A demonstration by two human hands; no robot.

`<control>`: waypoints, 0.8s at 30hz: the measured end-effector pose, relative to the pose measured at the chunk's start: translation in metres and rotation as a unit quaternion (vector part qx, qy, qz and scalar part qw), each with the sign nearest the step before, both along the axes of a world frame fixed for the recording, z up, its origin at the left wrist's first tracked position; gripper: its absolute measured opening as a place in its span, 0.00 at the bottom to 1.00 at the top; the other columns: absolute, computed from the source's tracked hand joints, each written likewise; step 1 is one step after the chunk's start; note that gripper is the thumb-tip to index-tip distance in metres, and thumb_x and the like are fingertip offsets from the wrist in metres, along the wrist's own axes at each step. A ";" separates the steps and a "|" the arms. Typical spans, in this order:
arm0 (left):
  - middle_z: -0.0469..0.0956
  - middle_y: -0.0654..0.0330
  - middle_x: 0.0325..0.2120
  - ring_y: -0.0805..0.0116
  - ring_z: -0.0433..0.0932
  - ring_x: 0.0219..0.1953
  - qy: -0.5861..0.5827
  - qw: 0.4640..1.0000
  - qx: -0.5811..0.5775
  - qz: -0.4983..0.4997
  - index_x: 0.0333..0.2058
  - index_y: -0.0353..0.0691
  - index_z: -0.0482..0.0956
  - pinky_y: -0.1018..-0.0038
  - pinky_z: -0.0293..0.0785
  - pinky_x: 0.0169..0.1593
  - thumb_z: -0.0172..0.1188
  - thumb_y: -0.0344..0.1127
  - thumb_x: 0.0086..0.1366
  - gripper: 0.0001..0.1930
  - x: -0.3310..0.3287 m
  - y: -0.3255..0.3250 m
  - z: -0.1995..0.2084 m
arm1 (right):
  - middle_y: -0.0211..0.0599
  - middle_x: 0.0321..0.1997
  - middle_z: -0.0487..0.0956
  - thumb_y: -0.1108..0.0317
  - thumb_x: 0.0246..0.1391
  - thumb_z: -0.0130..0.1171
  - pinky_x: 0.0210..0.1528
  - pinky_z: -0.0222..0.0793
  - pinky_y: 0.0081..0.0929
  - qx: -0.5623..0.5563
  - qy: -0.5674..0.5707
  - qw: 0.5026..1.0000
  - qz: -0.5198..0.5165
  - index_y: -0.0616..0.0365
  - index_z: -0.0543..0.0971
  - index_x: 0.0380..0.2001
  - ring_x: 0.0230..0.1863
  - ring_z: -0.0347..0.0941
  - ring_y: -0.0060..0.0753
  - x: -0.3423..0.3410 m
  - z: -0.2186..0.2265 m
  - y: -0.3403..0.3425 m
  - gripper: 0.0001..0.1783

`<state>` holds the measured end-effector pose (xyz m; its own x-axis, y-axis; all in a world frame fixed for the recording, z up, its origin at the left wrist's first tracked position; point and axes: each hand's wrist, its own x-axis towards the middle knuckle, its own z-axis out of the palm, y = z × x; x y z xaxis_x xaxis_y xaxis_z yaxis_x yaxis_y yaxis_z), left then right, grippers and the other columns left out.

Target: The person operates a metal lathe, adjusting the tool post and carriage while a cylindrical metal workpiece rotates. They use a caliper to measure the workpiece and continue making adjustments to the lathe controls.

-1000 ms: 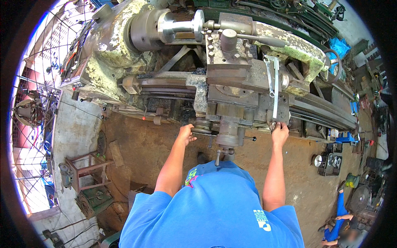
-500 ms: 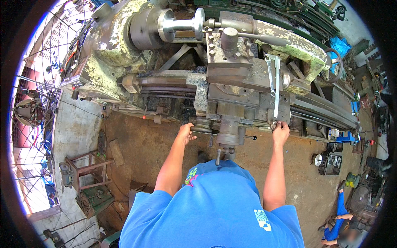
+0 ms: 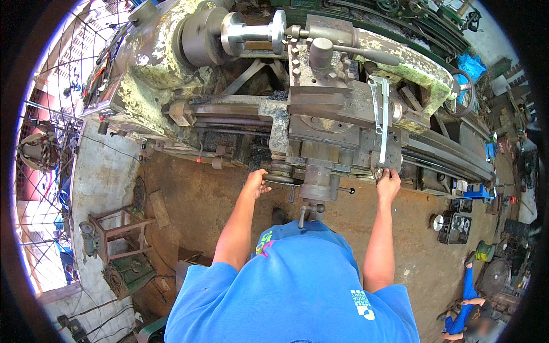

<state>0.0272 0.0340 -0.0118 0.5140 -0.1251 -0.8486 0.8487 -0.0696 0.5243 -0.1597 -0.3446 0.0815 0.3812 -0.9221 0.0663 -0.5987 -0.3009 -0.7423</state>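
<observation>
My left hand [image 3: 257,184] is closed on the rim of a handwheel [image 3: 280,176] at the front of a worn metal lathe. My right hand [image 3: 388,184] pinches a small metal handle [image 3: 378,172] at the slide's right end; the fingers partly cover it. Above, a shiny spool-shaped workpiece [image 3: 253,32] sits between the chuck [image 3: 200,37] and the tailstock [image 3: 333,31]. The tool post [image 3: 320,74], with its bolts and long lever, stands right of and nearer than the workpiece. A spanner [image 3: 376,108] and a flat metal strip [image 3: 384,123] lie side by side on the slide.
A crank handle [image 3: 301,217] juts toward my body. A ball-ended lever [image 3: 350,190] sticks out between my hands. On the floor stand a wooden frame [image 3: 123,228] at left and a black crate [image 3: 457,227] at right. Another person [image 3: 466,314] is at the lower right.
The view has shifted slightly, so the lathe appears a little further right. Both hands keep their grips, with no clear movement of the handwheel or the workpiece.
</observation>
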 end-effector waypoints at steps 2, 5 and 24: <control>0.54 0.68 0.10 0.73 0.55 0.10 -0.001 1.000 0.000 0.001 0.20 0.43 0.64 0.64 0.79 0.24 0.53 0.39 0.60 0.12 0.000 0.000 -0.001 | 0.54 0.32 0.81 0.64 0.57 0.55 0.39 0.70 0.41 -0.006 -0.001 1.000 -0.001 0.65 0.80 0.35 0.35 0.79 0.54 0.000 0.001 0.001 0.13; 0.54 0.68 0.11 0.74 0.55 0.11 0.001 1.000 -0.002 0.004 0.21 0.43 0.65 0.64 0.79 0.24 0.53 0.38 0.60 0.12 0.000 0.001 -0.002 | 0.55 0.32 0.81 0.64 0.57 0.55 0.39 0.70 0.41 -0.014 -0.005 1.000 0.000 0.65 0.80 0.35 0.36 0.78 0.55 0.000 0.001 0.001 0.13; 0.55 0.69 0.09 0.76 0.54 0.09 0.012 1.000 -0.014 0.007 0.22 0.44 0.66 0.64 0.79 0.24 0.53 0.38 0.60 0.11 0.004 0.005 -0.009 | 0.55 0.30 0.80 0.64 0.57 0.55 0.38 0.70 0.41 -0.014 -0.012 1.000 0.000 0.64 0.80 0.35 0.34 0.78 0.55 0.000 0.000 0.001 0.13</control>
<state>0.0312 0.0394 -0.0205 0.4952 -0.1414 -0.8572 0.8620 -0.0436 0.5051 -0.1597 -0.3432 0.0818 0.3785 -0.9201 0.1008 -0.5814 -0.3211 -0.7475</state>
